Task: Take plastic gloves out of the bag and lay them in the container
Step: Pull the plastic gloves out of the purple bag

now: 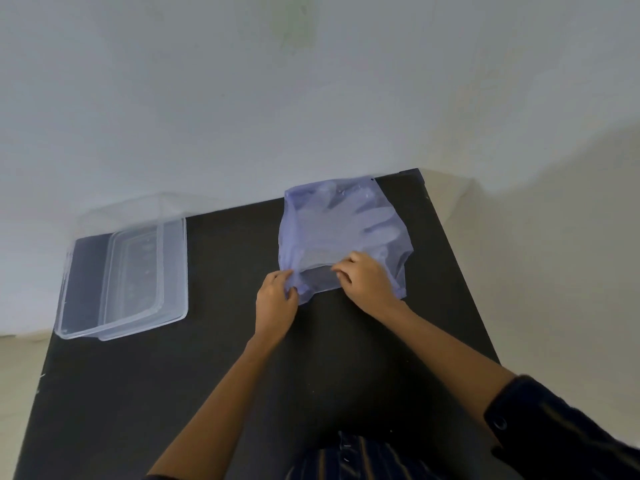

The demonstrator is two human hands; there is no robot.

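Note:
A translucent bluish plastic bag [346,202] lies flat at the far right of the black table [225,375]. Pale plastic gloves [360,223] show through it, fingers spread toward the right. My left hand [275,306] pinches the bag's near left corner at its open edge. My right hand [367,282] pinches the upper layer of that same edge, a little to the right. The opening is slightly parted between the two hands. A clear rectangular container [86,306] sits at the table's far left, with nothing visible inside it.
A clear lid [169,271] rests in or against the container's right half. A pale wall rises behind the table. The table's right edge runs close beside the bag, and its far corner is just behind the bag.

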